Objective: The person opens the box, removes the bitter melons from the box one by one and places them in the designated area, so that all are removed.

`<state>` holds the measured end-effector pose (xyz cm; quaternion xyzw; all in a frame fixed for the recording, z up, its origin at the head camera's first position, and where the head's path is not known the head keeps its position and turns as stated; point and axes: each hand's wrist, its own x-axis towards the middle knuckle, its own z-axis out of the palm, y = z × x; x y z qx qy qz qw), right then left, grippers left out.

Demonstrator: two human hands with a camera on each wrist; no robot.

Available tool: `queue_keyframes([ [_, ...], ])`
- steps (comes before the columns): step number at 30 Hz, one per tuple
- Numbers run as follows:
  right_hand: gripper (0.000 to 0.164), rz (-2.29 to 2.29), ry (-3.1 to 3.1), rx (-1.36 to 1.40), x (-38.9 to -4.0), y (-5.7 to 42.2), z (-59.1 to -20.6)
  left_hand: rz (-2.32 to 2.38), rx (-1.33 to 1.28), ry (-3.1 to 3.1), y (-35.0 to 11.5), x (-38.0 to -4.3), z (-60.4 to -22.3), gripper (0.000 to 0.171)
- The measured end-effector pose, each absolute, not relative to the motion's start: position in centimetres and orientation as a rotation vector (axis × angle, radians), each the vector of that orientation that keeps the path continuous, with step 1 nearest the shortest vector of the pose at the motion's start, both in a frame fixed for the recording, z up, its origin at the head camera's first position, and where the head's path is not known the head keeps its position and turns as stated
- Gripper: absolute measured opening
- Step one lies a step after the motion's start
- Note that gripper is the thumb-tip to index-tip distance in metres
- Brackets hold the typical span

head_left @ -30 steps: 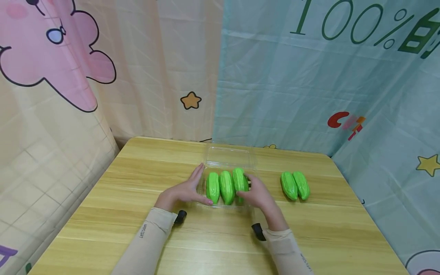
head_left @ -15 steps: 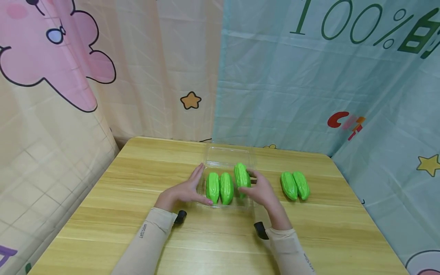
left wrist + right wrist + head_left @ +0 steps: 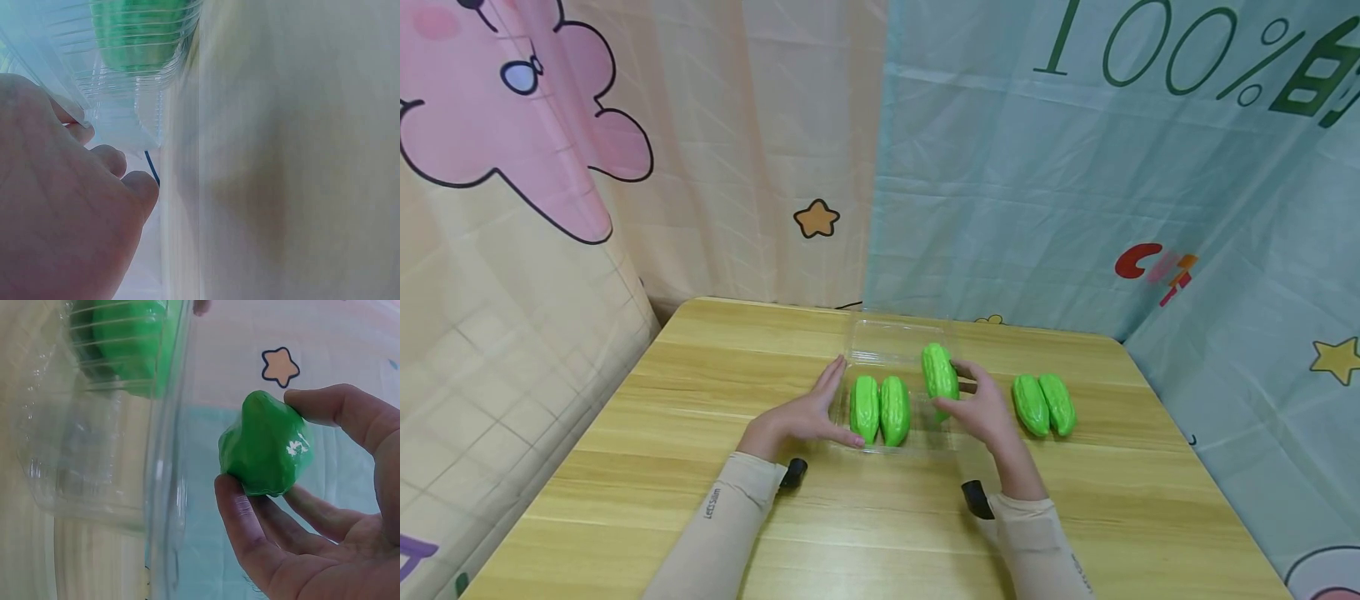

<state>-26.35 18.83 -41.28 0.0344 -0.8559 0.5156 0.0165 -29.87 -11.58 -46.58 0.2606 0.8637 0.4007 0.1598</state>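
In the head view my right hand (image 3: 981, 407) holds a green, ridged bitter melon (image 3: 939, 372) above the right part of a clear plastic box (image 3: 925, 439). The right wrist view shows the thumb and fingertips pinching the melon (image 3: 265, 447) above the box rim. Two more bitter melons, a left one (image 3: 864, 409) and a right one (image 3: 894, 411), lie side by side in the box. My left hand (image 3: 805, 414) is spread along the box's left side, its fingers straight in the head view. In the left wrist view, fingertips (image 3: 80, 128) touch the clear box edge.
The box's clear lid (image 3: 898, 340) lies folded back behind it. Two other bitter melons (image 3: 1043, 406) lie together on the wooden table (image 3: 820, 533), right of the box. Printed curtains (image 3: 760, 150) hang behind the table.
The right hand has lifted the third bitter melon out of the row, moving it up and to the right. The left hand and the two melons beside it have stayed put.
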Motion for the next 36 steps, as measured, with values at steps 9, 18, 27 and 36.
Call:
queue_keyframes([
  [9, 0.075, 1.599, -2.666, 0.057, -26.2, 19.7, -40.9, 1.144, 0.745, 2.466, -11.6, -29.9, -46.6, 0.142],
  [18, 0.074, 1.614, -2.645, 0.011, -26.2, 20.8, -40.7, 1.149, 0.758, 2.472, -11.5, -30.0, -46.7, 0.141],
  [27, 0.075, 1.615, -2.659, -0.063, -26.2, 22.4, -40.3, 1.148, 0.753, 2.465, -11.6, -30.0, -46.7, 0.142],
  [36, 0.076, 1.618, -2.672, -0.114, -26.3, 23.6, -40.3, 1.157, 0.757, 2.459, -11.5, -29.9, -46.7, 0.142],
])
